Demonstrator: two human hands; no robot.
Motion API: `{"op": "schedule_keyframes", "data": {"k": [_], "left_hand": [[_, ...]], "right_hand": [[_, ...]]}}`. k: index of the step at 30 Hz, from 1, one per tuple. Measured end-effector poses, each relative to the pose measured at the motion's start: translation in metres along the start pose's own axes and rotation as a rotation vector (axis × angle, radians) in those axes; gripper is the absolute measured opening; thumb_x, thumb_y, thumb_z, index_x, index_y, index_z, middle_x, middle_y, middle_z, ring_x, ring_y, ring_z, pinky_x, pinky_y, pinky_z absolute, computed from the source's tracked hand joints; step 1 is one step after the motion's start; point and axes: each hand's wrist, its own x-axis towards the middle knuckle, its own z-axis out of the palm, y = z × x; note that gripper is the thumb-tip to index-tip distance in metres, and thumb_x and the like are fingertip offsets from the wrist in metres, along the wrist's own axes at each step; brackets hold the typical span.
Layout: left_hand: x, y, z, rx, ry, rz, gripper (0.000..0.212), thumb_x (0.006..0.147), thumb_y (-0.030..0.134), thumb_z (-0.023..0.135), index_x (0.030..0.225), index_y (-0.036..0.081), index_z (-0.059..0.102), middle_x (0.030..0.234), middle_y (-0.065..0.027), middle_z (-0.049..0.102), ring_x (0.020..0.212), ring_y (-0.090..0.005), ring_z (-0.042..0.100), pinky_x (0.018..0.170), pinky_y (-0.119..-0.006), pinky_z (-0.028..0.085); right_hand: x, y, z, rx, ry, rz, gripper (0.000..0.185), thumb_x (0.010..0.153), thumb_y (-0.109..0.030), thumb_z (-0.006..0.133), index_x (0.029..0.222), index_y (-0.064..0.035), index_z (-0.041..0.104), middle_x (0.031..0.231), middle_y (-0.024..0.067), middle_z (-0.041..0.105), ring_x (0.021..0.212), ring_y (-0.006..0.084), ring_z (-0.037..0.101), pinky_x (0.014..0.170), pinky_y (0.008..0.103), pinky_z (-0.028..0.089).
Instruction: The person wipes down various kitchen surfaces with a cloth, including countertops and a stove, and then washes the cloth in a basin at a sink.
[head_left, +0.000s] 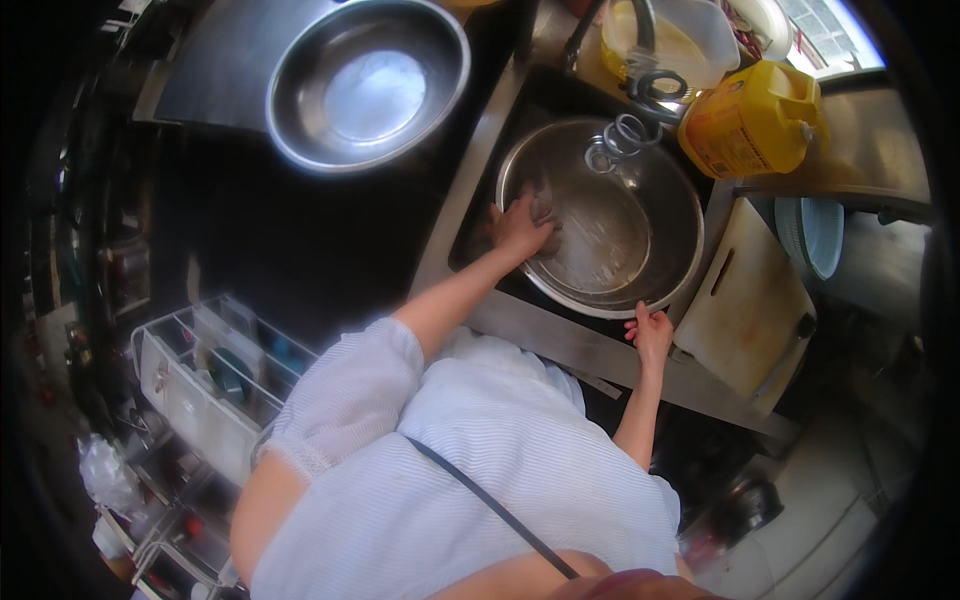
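Observation:
A round stainless steel basin (679, 217) sits tilted in the sink (469, 247) in front of me. My left hand (523, 229) reaches over its left rim, fingers spread against the inner wall. Blur around the fingertips hides whether a cloth or scrubber is under them. At the near right, my right hand (649, 334) grips the basin's rim with thumb and fingers. The basin's floor looks wet and streaked. Above its far side hangs the coiled spring of a faucet (622, 139).
A second steel basin (367, 90) rests on the counter at upper left. Right of the sink are a yellow plastic jug (750, 124), a stained cutting board (739, 300) and a pale blue basket (821, 236). A clear plastic tub (705, 45) stands behind. A white rack (199, 405) is at left.

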Motion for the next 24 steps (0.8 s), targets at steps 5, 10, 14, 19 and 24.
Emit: {"op": "schedule_keyframes", "data": {"k": [5,10,14,19,24], "left_hand": [[0.007,0.005,0.005,0.326,0.043,0.091,0.056,0.071,0.043,0.059,0.119,0.018,0.044,0.125,-0.0144,0.04,0.115,-0.0397,0.032,0.09,-0.05,0.033],[0.098,0.043,-0.024,-0.043,0.327,0.376,0.048,0.077,0.036,0.057,0.109,0.001,0.049,0.112,-0.0193,0.047,0.104,-0.0337,0.046,0.088,-0.039,0.038],[0.179,0.113,-0.054,-0.219,0.413,0.178,0.047,0.081,0.037,0.048,0.104,-0.004,0.05,0.099,-0.0256,0.055,0.094,-0.0381,0.053,0.08,-0.042,0.043],[0.224,0.119,-0.036,-0.196,0.378,0.161,0.045,0.084,0.036,0.041,0.084,-0.004,0.06,0.087,-0.0242,0.059,0.088,-0.0364,0.056,0.076,-0.041,0.044],[0.278,0.051,-0.049,-0.786,0.339,-0.023,0.033,0.085,0.037,0.043,0.089,0.008,0.057,0.073,-0.0053,0.059,0.062,-0.0164,0.057,0.051,-0.034,0.044]], "right_hand": [[0.03,0.039,0.01,-0.3,-0.116,0.137,0.026,0.081,-0.022,0.055,0.071,0.0023,0.055,0.054,0.0086,0.058,0.04,0.0136,0.051,0.04,0.0267,0.041],[0.055,0.002,0.03,-0.544,-0.31,0.109,0.03,0.081,-0.027,0.052,0.077,0.0014,0.061,0.055,0.0081,0.058,0.046,0.0151,0.056,0.053,0.0293,0.046],[0.086,-0.004,0.035,-0.315,-0.201,-0.159,0.028,0.082,-0.026,0.051,0.085,0.0008,0.06,0.059,0.0083,0.06,0.047,0.0141,0.056,0.05,0.0279,0.045],[0.108,-0.039,0.046,-0.011,-0.327,-0.161,0.029,0.085,-0.025,0.05,0.098,-0.0003,0.057,0.068,0.008,0.061,0.053,0.0128,0.057,0.046,0.0253,0.043],[0.117,-0.092,0.098,0.652,-0.674,-0.01,0.027,0.086,-0.026,0.049,0.101,-0.0042,0.056,0.089,0.0078,0.061,0.074,0.0144,0.059,0.058,0.023,0.046]]}}
